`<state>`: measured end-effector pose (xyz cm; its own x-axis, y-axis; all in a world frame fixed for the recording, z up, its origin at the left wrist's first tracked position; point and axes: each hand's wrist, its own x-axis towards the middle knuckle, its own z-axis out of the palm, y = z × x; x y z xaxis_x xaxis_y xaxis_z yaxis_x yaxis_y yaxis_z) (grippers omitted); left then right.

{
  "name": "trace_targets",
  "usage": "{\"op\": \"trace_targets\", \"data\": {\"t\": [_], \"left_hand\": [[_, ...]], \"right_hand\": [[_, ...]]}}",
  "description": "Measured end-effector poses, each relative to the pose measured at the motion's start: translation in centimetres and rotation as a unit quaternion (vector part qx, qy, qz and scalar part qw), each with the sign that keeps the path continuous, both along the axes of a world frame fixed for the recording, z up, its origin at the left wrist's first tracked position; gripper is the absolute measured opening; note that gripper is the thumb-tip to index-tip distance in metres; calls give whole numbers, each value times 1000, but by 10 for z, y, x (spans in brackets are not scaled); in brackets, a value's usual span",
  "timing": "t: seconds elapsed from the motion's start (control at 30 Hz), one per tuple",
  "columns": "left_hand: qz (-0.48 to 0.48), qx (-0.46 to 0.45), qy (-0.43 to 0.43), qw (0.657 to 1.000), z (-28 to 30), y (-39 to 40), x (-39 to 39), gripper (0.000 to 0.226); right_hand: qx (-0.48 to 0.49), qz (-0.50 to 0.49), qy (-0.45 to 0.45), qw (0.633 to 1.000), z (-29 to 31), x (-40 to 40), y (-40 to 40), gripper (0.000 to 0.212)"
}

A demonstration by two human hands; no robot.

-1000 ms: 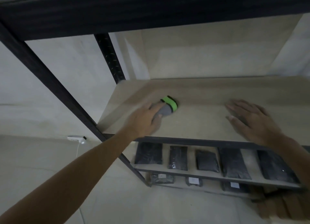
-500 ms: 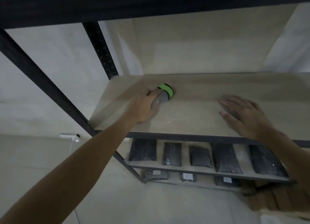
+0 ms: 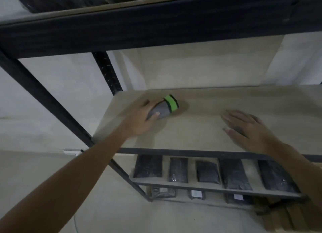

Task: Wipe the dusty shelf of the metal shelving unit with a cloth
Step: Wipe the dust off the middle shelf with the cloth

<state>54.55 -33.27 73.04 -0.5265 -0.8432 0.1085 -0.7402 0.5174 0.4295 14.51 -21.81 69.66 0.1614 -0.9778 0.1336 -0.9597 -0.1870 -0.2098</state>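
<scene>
A pale wooden shelf sits in a black metal shelving unit. My left hand grips a rolled grey cloth with a bright green band, which lies on the shelf near its back left corner. My right hand rests flat on the shelf to the right, fingers straight and spread, holding nothing.
A black upright post stands at the shelf's back left corner and a slanted front post at the left. Several dark flat packets lie on the lower shelf. A white wall socket is at the left.
My left hand with the cloth has stayed close to the back left part of the shelf, shifting only slightly. My right hand stays flat on the shelf.
</scene>
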Motion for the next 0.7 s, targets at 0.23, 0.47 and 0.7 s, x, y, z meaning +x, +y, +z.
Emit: {"op": "trace_targets", "data": {"t": [0.23,0.47,0.7], "left_hand": [[133,-25,-25,990,12,-110,-34,58],[58,-125,-140,980,-9,-124,-35,55],[70,-87,-69,991,-14,-124,-51,46]], "right_hand": [[-14,-22,7,1000,3,-54,6,62],[-37,-37,14,999,-4,-58,10,55],[-43,-59,40,997,-9,-48,6,58]]}}
